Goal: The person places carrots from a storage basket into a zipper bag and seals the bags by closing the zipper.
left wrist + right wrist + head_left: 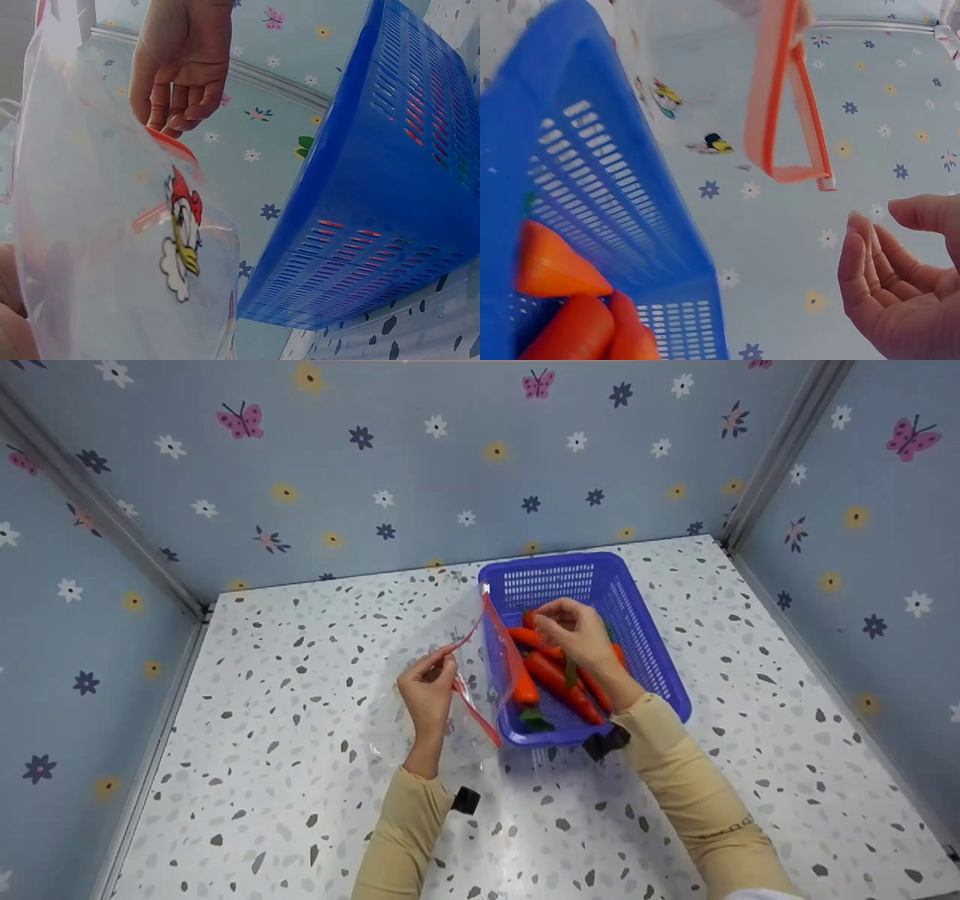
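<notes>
My left hand (429, 690) pinches the red-edged mouth of a clear zip bag (97, 187). The bag's mouth gapes toward the basket, and its far edge overlaps the basket's left rim. Small cartoon prints show on the plastic. Above the blue basket (652, 637) hovers my right hand (581, 637), its fingers loosely bent. In the right wrist view the thumb and fingers stand apart with nothing between them. Long red-orange vegetables (559, 686) with green tops lie in the basket; the right hand and bag hide part of them.
The white speckled table (262, 720) extends to both sides of the basket. Flower-and-butterfly panels (420, 457) enclose it at the back and both sides. Dark wrist cameras (466, 800) sit at both sleeves.
</notes>
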{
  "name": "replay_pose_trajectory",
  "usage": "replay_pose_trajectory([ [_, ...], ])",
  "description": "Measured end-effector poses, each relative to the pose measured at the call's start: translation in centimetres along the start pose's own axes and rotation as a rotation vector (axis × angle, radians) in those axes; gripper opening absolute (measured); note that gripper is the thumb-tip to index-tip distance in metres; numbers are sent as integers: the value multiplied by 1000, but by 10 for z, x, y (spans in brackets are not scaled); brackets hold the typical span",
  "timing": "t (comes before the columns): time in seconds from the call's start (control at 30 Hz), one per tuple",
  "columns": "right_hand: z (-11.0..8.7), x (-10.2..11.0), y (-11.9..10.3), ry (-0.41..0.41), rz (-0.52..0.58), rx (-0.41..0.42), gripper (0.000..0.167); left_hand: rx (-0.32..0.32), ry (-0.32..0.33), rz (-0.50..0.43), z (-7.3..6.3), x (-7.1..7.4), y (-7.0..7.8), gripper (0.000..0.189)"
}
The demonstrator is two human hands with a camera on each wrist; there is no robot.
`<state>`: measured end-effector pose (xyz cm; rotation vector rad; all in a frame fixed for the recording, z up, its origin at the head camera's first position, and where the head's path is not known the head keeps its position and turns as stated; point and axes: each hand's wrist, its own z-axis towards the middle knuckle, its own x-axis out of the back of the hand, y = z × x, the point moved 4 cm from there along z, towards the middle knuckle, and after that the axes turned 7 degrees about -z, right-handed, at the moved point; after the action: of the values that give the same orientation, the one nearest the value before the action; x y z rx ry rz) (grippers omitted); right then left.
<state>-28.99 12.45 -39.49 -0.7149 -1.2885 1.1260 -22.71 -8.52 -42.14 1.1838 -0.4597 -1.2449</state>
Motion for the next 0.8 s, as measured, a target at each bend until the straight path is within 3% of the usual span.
replay_pose_trajectory([
  [0.23, 27, 9, 3, -25, -23, -54, 22, 5, 4, 15, 1, -1, 1, 14],
  [0.5, 56, 10, 33, -20, -41, -189, 27, -15, -25, -12, 2, -2, 1, 14],
  [0.8, 69, 7, 70, -44, -88, -312, 33, 1, -15, 5, 2, -2, 0, 14],
])
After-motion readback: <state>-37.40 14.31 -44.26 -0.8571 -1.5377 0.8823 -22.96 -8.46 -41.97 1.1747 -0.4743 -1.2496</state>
